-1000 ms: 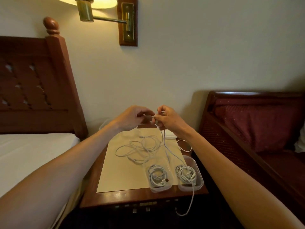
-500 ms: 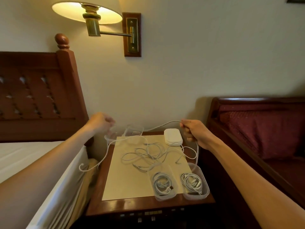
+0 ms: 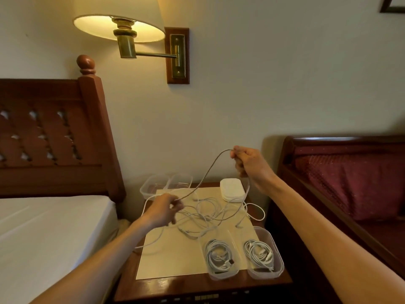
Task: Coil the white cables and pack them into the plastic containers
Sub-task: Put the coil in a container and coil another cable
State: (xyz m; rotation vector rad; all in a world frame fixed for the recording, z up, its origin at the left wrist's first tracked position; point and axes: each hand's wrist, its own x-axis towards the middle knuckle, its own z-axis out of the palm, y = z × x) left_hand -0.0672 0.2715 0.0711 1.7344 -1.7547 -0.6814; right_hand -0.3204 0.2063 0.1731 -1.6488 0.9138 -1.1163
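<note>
A white cable (image 3: 206, 174) runs taut between my two hands above the nightstand. My right hand (image 3: 249, 165) is raised near the wall and pinches one part of it. Lower and to the left, my left hand (image 3: 166, 208) pinches the same cable. More loose white cables (image 3: 210, 216) lie tangled on the beige mat (image 3: 175, 260). Two clear plastic containers (image 3: 221, 258) (image 3: 263, 254) at the front right each hold a coiled white cable. Two empty clear containers (image 3: 153, 185) stand at the back left.
A stack of white lids (image 3: 232, 189) lies at the back of the wooden nightstand (image 3: 197, 286). A bed with a wooden headboard (image 3: 54, 139) is on the left, a dark red cushioned seat (image 3: 350, 183) on the right, a lit wall lamp (image 3: 119, 29) above.
My left hand has come in from the far left to over the mat. My right hand has risen higher, lifting the cable. The view has tilted upward.
</note>
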